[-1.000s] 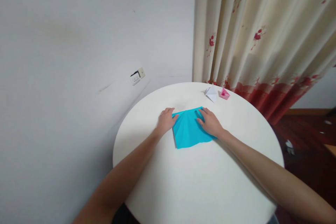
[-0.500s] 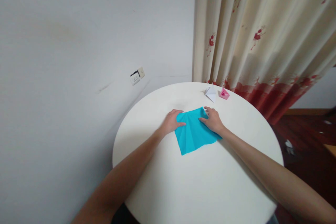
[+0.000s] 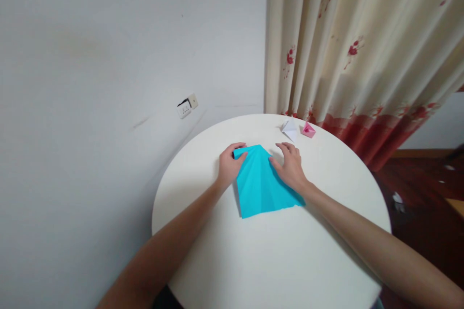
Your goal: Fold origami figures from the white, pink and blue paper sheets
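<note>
A sheet of blue paper (image 3: 263, 186) with fan-like creases lies on the round white table, its far edge coming to a peak. My left hand (image 3: 229, 164) grips its upper left corner, thumb on top and fingers behind, and that corner curls up a little. At the sheet's upper right edge is my right hand (image 3: 289, 166). Its thumb touches the paper, while the fingers are spread apart above the table beyond the edge. Part of the paper's right side is hidden under that hand.
Toward the far edge of the table (image 3: 203, 260) stand a folded white paper piece (image 3: 290, 129) and a small folded pink one (image 3: 308, 130). A wall with a socket (image 3: 184, 109) is at the left. A floral curtain (image 3: 348, 72) hangs behind.
The paper has turned and shifted left, its far edge now peaked instead of straight. My left hand has tightened around its corner; my right hand's fingers have come off the far right corner.
</note>
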A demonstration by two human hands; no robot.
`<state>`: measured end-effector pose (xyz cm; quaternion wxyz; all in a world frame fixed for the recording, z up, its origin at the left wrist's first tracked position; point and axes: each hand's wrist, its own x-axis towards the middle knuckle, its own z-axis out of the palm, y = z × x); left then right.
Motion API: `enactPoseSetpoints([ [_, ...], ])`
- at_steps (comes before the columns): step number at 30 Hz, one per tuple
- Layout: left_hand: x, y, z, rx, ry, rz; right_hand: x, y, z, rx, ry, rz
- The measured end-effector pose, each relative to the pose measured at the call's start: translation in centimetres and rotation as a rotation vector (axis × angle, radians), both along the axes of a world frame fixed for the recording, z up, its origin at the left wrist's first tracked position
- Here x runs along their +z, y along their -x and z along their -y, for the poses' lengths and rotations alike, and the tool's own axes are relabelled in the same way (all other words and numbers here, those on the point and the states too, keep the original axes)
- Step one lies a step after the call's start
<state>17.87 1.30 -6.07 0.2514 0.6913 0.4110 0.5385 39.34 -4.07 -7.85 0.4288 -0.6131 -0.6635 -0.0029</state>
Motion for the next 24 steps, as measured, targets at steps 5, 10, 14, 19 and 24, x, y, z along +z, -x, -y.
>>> enactPoseSetpoints([
  [5,1.1,-0.7,1.6,0.046,-0.079,0.033,1.0,0.8,0.8,0.080,0.038,-0.061],
  [10,1.6,-1.5,3.0,0.043,-0.097,0.010,2.1,2.2,1.6,0.417,0.260,-0.340],
  [14,1.6,-2.0,3.6,0.037,-0.060,-0.026,2.7,2.2,1.8,0.610,0.444,-0.656],
  [19,1.7,-2.1,3.6,-0.048,-0.050,-0.051,3.4,1.5,2.0,0.688,0.578,-0.870],
  [24,3.1,-0.3,2.1,-0.295,0.057,0.015,4.0,1.3,2.5,0.743,0.741,-1.061],
])
